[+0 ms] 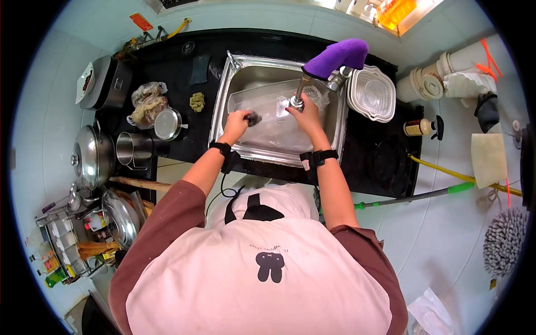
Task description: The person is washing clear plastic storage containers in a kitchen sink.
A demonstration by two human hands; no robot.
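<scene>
My left hand (237, 124) grips a dark steel wool scrubber (253, 119) over the left half of the stainless steel sink (216, 121). The fingers of my right hand (307, 114) are wrapped around the metal nozzle (296, 103) of the faucet. A purple cloth cover (335, 59) sits over the upper part of that faucet. Beneath both hands, a large clear plastic container (259, 98) lies tilted in the sink. Crumpled clear plastic (320, 97) shows at its right, partly hidden by the faucet and my right hand.
White plastic colander baskets (372, 94) stand right of the sink, a spray bottle (421, 127) farther right. To the left are a green rag (197, 102), a round lidded tin (167, 124), plastic-bagged items (148, 104), a steel pot (134, 148) and a lidded pot (94, 157).
</scene>
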